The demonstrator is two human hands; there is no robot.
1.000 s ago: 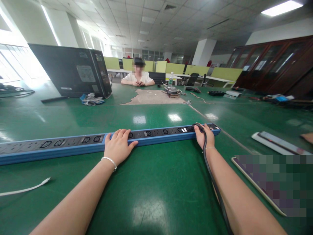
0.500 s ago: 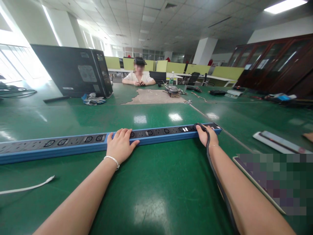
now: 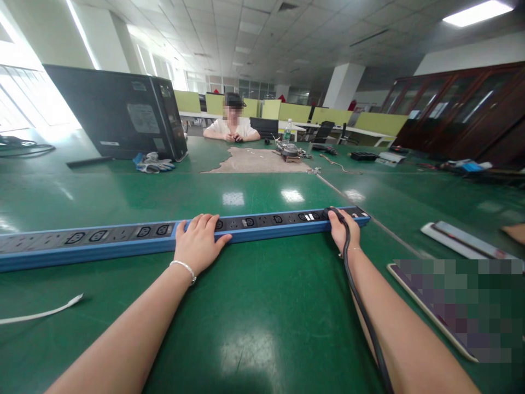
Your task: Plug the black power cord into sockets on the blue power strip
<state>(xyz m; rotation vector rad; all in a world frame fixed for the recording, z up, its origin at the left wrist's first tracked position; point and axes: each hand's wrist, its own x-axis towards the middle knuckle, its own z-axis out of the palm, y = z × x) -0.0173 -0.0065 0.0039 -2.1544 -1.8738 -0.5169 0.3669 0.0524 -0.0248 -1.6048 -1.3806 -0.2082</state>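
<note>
A long blue power strip (image 3: 262, 232) with black sockets lies across the green table (image 3: 254, 306). My left hand (image 3: 199, 241) rests on top of the strip near its middle, thumb apart along the near edge. Close to the strip's right end, my right hand (image 3: 344, 232) is closed around a black plug (image 3: 329, 213) at a socket. From that plug a black cable (image 3: 361, 306) runs down along my right forearm to the bottom edge of the view. Where the plug meets the socket is partly hidden by my fingers.
A white cable (image 3: 45, 313) lies at the left. To the right are a tablet-like device (image 3: 430, 312) and a pale flat bar (image 3: 459, 241). Further back stand a black computer case (image 3: 118, 115), gloves (image 3: 152, 163) and a bottle (image 3: 287, 130). A person (image 3: 232, 128) sits across the table.
The whole view has shifted slightly, with things appearing a little further left. Both hands keep their places on the strip and plug.
</note>
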